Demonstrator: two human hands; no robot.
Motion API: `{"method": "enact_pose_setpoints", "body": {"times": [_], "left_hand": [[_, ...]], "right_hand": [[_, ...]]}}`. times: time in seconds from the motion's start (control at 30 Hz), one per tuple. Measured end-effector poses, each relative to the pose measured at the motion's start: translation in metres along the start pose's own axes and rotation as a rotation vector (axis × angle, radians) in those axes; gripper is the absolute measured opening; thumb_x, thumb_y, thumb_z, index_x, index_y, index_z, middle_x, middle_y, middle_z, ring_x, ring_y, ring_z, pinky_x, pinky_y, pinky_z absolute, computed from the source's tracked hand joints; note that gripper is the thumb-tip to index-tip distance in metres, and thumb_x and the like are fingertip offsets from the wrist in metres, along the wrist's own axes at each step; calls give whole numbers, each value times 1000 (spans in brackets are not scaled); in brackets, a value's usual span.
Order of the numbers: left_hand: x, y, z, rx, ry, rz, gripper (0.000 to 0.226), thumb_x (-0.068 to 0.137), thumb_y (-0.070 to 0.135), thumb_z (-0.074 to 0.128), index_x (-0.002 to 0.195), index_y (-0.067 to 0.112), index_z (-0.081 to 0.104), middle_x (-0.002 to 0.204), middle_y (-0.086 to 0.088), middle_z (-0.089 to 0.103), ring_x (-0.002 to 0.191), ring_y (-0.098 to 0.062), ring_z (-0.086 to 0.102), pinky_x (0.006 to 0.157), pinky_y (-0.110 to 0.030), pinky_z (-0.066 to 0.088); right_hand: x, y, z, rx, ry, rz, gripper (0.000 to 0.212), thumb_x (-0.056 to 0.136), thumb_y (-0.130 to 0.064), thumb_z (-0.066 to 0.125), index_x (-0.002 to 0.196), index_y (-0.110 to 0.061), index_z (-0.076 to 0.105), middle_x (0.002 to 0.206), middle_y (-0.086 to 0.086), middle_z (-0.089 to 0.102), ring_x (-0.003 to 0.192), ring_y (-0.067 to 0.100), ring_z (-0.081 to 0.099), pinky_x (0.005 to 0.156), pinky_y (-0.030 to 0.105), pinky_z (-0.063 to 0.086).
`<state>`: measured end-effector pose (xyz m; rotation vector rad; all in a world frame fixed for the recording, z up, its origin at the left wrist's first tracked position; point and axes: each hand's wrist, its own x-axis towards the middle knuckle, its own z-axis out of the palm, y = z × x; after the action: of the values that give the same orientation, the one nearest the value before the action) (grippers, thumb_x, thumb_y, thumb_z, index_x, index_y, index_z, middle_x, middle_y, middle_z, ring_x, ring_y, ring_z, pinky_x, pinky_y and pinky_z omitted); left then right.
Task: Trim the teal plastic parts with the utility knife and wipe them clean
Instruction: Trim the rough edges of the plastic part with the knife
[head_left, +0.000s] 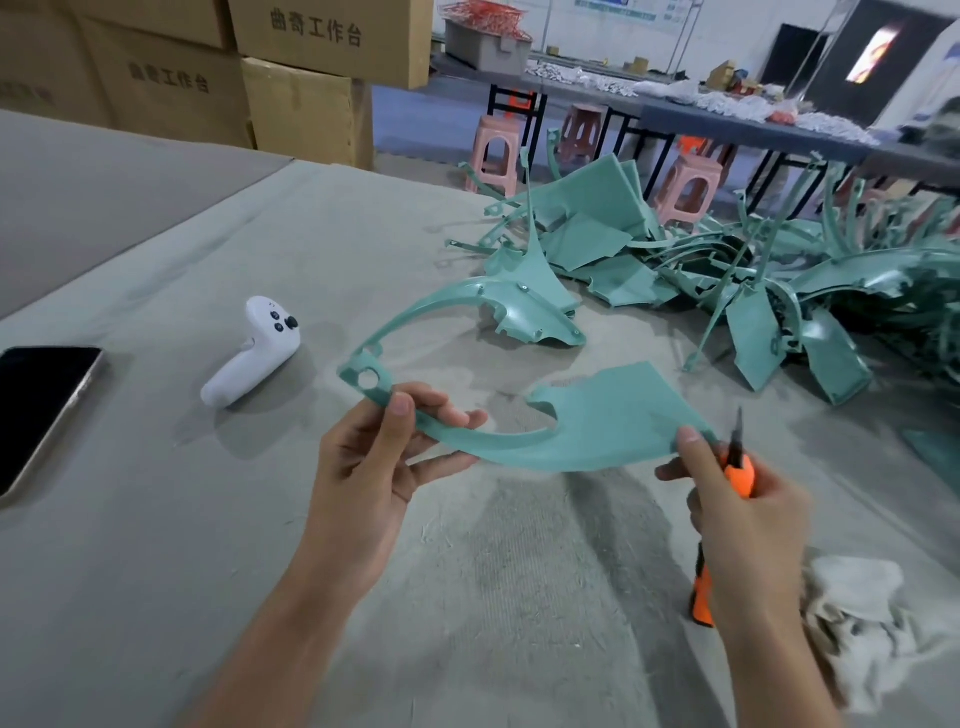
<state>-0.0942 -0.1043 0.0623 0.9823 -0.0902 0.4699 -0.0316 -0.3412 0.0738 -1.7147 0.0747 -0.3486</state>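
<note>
I hold a large curved teal plastic part (597, 426) in the air over the table. My left hand (384, 457) pinches its thin arched strip near the left end, thumb on top. My right hand (737, 499) grips an orange and black utility knife (737, 467) with the blade pointing up, and its thumb presses the part's broad right corner. A pale wiping cloth (857, 613) lies crumpled on the table behind my right wrist.
A heap of teal parts (727, 270) covers the table's far right. A white controller (254, 348) and a dark phone (41, 405) lie at the left on the grey felt tabletop (156, 545). Cardboard boxes (291, 62) stand behind; pink stools (493, 150) beyond.
</note>
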Motion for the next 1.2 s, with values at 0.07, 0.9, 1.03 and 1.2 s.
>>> {"method": "enact_pose_setpoints", "body": {"times": [0.07, 0.9, 1.03, 1.2], "left_hand": [[0, 1, -3, -60, -96, -58, 27, 86, 35, 68, 98, 12, 73, 98, -11, 73, 111, -37, 63, 86, -46, 54], [-7, -22, 8, 103, -229, -580, 31, 86, 36, 56, 99, 14, 74, 50, -5, 56, 28, -10, 44, 32, -14, 35], [-4, -16, 8, 108, -144, -547, 30, 78, 39, 59, 90, 18, 77, 46, -5, 54, 25, -12, 42, 31, -13, 32], [-9, -12, 14, 130, -182, -522, 21, 81, 37, 60, 76, 23, 76, 47, -6, 54, 26, -12, 42, 31, -13, 33]], "right_hand": [[0, 1, -3, 71, 18, 13, 29, 91, -34, 70, 74, -11, 73, 56, 16, 43, 49, 15, 32, 52, 31, 28], [-22, -10, 18, -285, -368, -402, 28, 93, -59, 41, 101, -36, 56, 76, 1, 60, 54, 10, 53, 52, 16, 41], [-28, -7, 22, -448, -437, -547, 26, 96, -55, 46, 94, -31, 57, 72, -15, 56, 66, 10, 56, 58, 25, 42], [-35, -7, 29, -473, -425, -645, 30, 94, -52, 52, 97, -26, 67, 78, -19, 59, 71, 6, 57, 61, 31, 48]]}}
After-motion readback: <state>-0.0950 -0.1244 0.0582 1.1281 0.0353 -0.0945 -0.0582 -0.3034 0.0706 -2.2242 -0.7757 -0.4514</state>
